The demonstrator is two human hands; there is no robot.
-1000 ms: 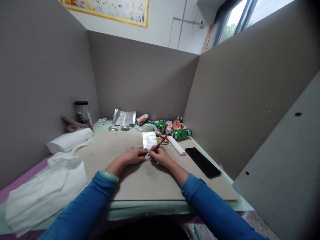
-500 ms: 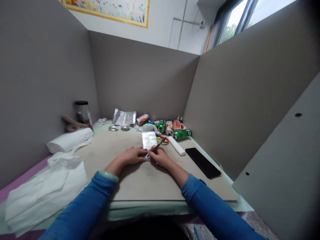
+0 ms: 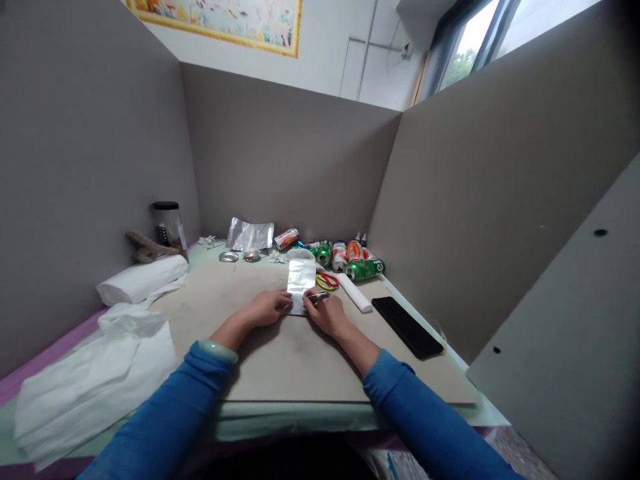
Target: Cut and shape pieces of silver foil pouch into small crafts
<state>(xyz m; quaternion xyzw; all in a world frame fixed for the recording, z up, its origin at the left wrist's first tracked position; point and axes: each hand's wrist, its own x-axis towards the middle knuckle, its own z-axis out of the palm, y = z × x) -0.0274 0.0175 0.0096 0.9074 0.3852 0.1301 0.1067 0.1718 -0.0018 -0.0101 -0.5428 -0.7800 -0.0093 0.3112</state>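
A small silvery metal sheet (image 3: 302,273) is between my hands, its far end tipped up a little from the board. My left hand (image 3: 270,307) is closed, with thumb and fingers pinching the sheet's left edge. In my right hand (image 3: 327,313) a dark pen (image 3: 318,295) lies almost level across the fingers. That hand's fingertips also touch the sheet's right edge. Red and yellow scissors (image 3: 327,281) rest just beyond my right hand. A white bar-shaped piece (image 3: 355,293) lies to the right of them.
A beige board (image 3: 300,373) covers the table. Several drink cans (image 3: 365,269) and a larger silvery sheet (image 3: 250,235) stand along the back. A black phone-like slab (image 3: 407,327) is at right. White cloth (image 3: 95,380), a white roll (image 3: 143,280) and a jar (image 3: 169,223) are at left.
The pen has tipped down from a slanted writing hold to nearly level in my right hand. My left hand has curled from lying over the sheet to gripping its edge; the sheet has lifted slightly.
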